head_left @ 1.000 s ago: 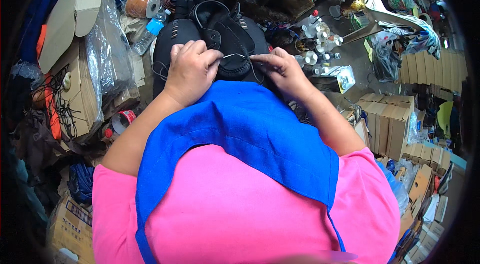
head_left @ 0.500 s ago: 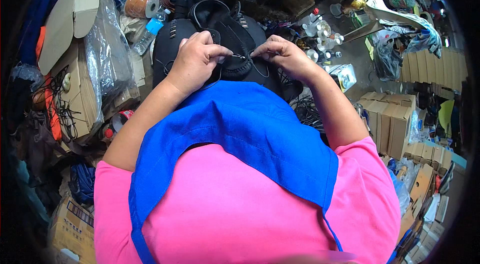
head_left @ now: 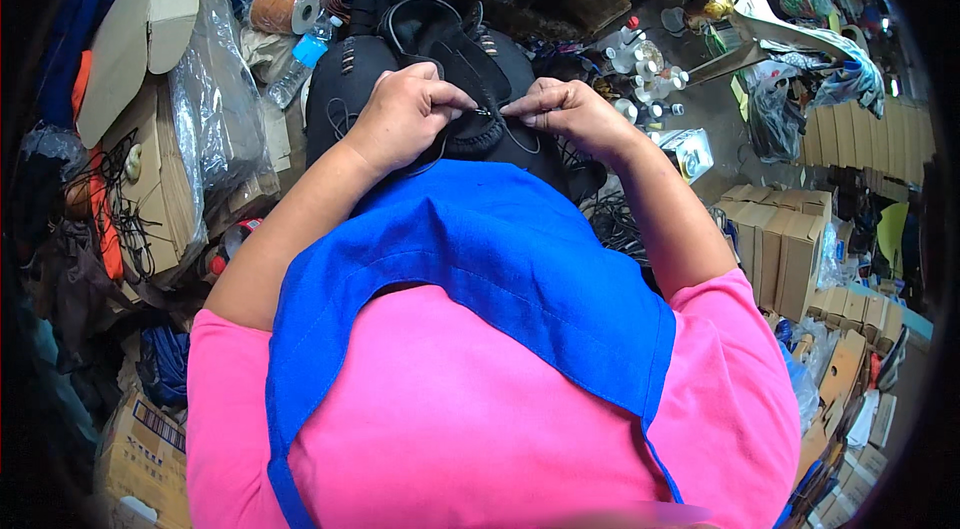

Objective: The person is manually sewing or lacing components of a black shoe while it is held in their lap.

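Note:
A black shoe upper lies over dark padded fabric just beyond the blue apron. Close stitches gather its near, rounded end. My left hand is closed in a pinch at the left of this piece, on a thin shiny needle whose bright part shows between my two hands. From the right, my right hand pinches close to the same spot; what its fingertips hold is too small to make out. Dark thread loops below my right fingers, and another loop hangs left of my left wrist.
Beyond my left hand lie an orange spool and a water bottle. Cardboard sheets and clear plastic stand at the left. Several bottles sit on the floor beyond my right hand, with stacked cardboard boxes nearer.
My left fingertips have moved slightly right, closer to the right hand. Less of the shiny needle shows between them. The black piece has stayed in place.

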A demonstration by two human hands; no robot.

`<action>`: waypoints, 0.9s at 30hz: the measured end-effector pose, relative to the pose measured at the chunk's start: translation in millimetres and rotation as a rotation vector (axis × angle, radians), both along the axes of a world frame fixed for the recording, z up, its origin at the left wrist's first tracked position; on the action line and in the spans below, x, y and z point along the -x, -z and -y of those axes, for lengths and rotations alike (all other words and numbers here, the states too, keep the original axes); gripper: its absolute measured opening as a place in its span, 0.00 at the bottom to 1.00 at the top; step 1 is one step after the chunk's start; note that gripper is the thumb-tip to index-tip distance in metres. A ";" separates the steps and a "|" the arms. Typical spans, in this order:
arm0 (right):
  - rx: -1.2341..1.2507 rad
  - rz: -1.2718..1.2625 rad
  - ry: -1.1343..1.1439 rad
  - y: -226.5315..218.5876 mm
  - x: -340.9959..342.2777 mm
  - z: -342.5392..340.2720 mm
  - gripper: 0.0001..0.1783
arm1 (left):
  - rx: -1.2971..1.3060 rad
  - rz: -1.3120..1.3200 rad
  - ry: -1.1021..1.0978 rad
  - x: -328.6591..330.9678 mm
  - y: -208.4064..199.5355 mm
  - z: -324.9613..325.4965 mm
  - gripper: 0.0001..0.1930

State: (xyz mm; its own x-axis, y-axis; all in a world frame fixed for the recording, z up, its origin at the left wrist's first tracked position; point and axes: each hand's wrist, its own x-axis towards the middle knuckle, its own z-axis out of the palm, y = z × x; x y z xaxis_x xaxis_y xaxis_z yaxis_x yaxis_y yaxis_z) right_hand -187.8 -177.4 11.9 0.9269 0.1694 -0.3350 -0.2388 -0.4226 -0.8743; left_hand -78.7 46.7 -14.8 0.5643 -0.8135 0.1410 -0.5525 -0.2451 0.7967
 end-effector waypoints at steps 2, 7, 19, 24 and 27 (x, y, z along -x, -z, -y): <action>-0.012 -0.007 -0.005 1.5 0.0 0.9 0.16 | 0.023 -0.081 0.020 -1.9 3.0 1.4 0.10; -0.023 -0.022 0.007 -0.8 3.6 1.7 0.16 | 0.008 0.011 0.093 -3.4 -1.3 -6.1 0.11; -0.040 -0.003 -0.026 1.8 3.6 4.8 0.16 | -0.010 0.065 0.127 -4.4 1.9 -8.2 0.15; -0.026 -0.005 -0.034 3.0 2.7 5.9 0.16 | -0.044 0.055 0.143 -4.8 2.3 -8.1 0.17; -0.022 0.000 -0.043 1.9 2.5 6.0 0.16 | -0.028 0.079 0.149 -4.6 1.3 -7.2 0.17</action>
